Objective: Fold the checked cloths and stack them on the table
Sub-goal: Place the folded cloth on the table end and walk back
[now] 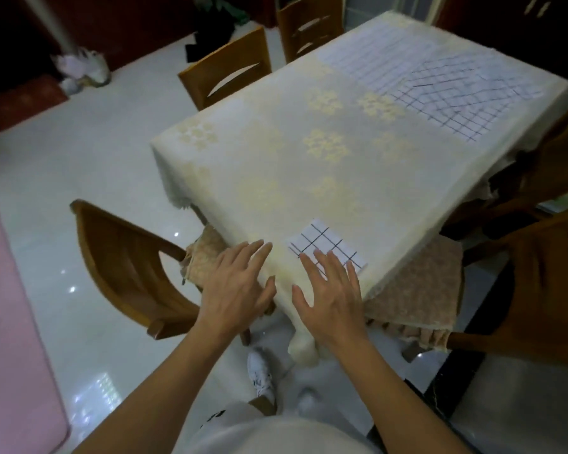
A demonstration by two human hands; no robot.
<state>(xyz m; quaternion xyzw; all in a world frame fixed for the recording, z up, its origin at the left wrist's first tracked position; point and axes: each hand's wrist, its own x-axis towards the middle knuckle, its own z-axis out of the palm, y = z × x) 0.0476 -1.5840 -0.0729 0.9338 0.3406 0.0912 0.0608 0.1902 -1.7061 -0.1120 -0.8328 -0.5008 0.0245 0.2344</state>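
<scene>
Broadly, the worktop (309, 165) fills the middle and upper right of the frame, draped in a cream tablecloth (230, 172) with pale yellow flower patches. At its upper right end lie the unfolded checked cloths (440, 83), spread flat and overlapping, one with faint lines and one with darker lines. Wooden chairs stand round it: one at lower left (122, 263), one at upper centre (227, 70), one at lower right (532, 283).

Below centre, the left hand (236, 286) reaches over the near corner of the worktop, fingers straight and close together, holding nothing. Just right of it, the right hand (332, 299) has its fingers straight and fanned apart, the tips overlapping the near edge of the folded checked cloth (328, 245); whether they press on it I cannot tell. That small white rectangle lies flat near the worktop's lower edge, well apart from the spread ones.
</scene>
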